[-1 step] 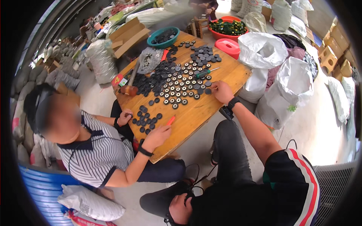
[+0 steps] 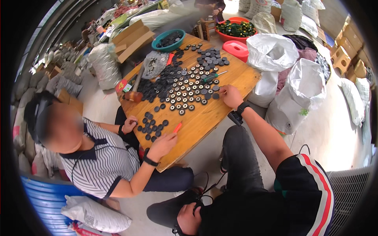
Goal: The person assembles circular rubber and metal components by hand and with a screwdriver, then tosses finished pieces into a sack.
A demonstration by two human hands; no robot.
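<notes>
On the right side of the wooden table (image 2: 197, 128), my right hand (image 2: 231, 96) rests with curled fingers beside a dark round disc (image 2: 215, 96). Anything inside its fingertips is too small to make out. My left hand (image 2: 189, 218) lies low on my lap, its fingers bent around something dark that I cannot identify. Black discs with pale ring centres (image 2: 184, 94) are spread in loose rows over the table's middle. Plain black discs (image 2: 157, 84) pile up to their left. Among them lies a green-handled screwdriver (image 2: 210, 77).
A co-worker's hand (image 2: 163, 144) holds an orange-red tool (image 2: 178, 127) near several black discs (image 2: 151, 128). A mallet (image 2: 134, 96), clear plastic bag (image 2: 153, 65) and teal basin (image 2: 168, 41) occupy the far left. White sacks (image 2: 297, 96) and a red tub (image 2: 236, 51) stand right of the table.
</notes>
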